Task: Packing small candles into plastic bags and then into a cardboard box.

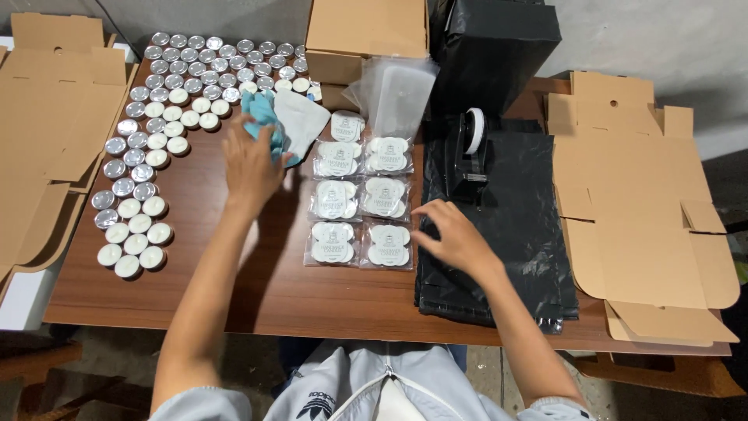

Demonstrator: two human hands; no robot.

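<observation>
**Gathering the blue cloth beside the packed candles**

Nearest, resting the right hand (456,238) on the edge of the black plastic bags (522,226), grip released, fingers spread flat, fingertips just beside the lowest of the sealed candle packets (362,199). Judging it wise to be leaning lightly there, since slick film is likely sliding on the tabletop (257,288).

Farther out, closing the left hand (249,168) over the blue cloth (269,125), grip grasping its bunched folds, though motion blur is hiding the fingers. Probably best lifting it straight up, clear of the packets to the right and the loose tealights (167,132) to the left, which are likely rolling at a nudge.

Looking soft and crumpled, bright blue, lying partly over a pale grey piece (304,117), at the top of the packet rows, near the tabletop's middle.

Beyond, standing: a tape dispenser (471,152), a stack of clear bags (393,93) and a cardboard box (366,35).
</observation>
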